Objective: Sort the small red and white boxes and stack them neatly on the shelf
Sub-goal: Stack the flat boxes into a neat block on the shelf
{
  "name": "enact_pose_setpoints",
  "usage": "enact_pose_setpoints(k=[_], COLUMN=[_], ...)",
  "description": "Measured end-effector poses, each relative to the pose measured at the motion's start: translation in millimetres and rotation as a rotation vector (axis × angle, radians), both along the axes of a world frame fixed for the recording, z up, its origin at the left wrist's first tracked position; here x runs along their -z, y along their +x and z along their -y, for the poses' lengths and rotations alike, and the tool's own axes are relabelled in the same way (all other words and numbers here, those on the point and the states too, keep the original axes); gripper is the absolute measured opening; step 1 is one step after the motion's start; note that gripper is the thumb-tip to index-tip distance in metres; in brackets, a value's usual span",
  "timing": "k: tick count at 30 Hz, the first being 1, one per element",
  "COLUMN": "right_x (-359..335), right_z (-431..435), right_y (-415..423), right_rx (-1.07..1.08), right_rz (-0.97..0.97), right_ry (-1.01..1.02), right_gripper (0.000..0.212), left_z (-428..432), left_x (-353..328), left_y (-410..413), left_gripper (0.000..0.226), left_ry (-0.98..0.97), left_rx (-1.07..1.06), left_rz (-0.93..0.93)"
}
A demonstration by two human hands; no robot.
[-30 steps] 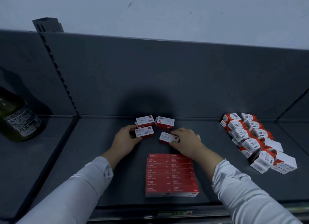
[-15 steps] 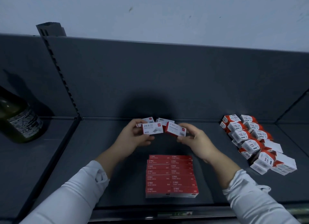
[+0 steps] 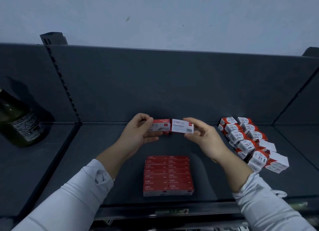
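Note:
My left hand [image 3: 138, 134] pinches one small red and white box [image 3: 159, 126] and my right hand [image 3: 205, 139] pinches another box [image 3: 182, 128]. Both boxes are lifted above the dark shelf [image 3: 103, 161], side by side, ends nearly touching, faces turned to me. A bit of another red box [image 3: 166, 132] peeks out below them. Nearer the shelf's front edge lies a neat block of red boxes [image 3: 168, 175] in two columns. At the right sits a looser group of red and white boxes [image 3: 248, 141].
A dark green bottle [image 3: 19, 120] stands on the neighbouring shelf bay at the left, beyond a slotted upright [image 3: 62, 82]. The shelf's back panel [image 3: 172, 85] rises behind my hands. A price-rail strip [image 3: 170, 211] runs along the front edge.
Both hands picked a box off the shelf at the back and raised them. Over the last half second the boxes were turned face-on and brought level, end to end.

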State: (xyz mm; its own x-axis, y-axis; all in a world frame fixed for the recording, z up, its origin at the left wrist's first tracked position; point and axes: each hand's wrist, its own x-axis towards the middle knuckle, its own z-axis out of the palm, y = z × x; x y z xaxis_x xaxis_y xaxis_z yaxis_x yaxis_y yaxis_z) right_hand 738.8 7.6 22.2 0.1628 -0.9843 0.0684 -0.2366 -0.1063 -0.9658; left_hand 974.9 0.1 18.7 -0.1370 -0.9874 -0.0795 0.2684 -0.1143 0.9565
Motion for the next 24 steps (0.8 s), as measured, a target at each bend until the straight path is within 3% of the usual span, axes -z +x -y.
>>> enact_pose_setpoints(k=[2, 5, 10, 24], right_x=[-3, -9, -16, -22], right_z=[-6, -14, -25, -54], right_y=[-3, -6, -11, -5], right_rx=[-0.011, -0.006, -0.013, -0.028], right_rz=[0.007, 0.004, 0.001, -0.001], right_ry=[0.0, -0.01, -0.03, -0.054], right_gripper=[0.047, 0.047, 0.048, 0.046], left_z=[-4, -11, -26, -58], left_x=[-2, -3, -4, -7], left_y=[-3, -3, -3, -7], left_gripper=[0.004, 0.029, 0.064, 0.047], left_ry=[-0.051, -0.106, -0.208, -0.118], left_rx=[-0.018, 0.003, 0.025, -0.062], left_rz=[0.011, 0.024, 0.224, 0.032])
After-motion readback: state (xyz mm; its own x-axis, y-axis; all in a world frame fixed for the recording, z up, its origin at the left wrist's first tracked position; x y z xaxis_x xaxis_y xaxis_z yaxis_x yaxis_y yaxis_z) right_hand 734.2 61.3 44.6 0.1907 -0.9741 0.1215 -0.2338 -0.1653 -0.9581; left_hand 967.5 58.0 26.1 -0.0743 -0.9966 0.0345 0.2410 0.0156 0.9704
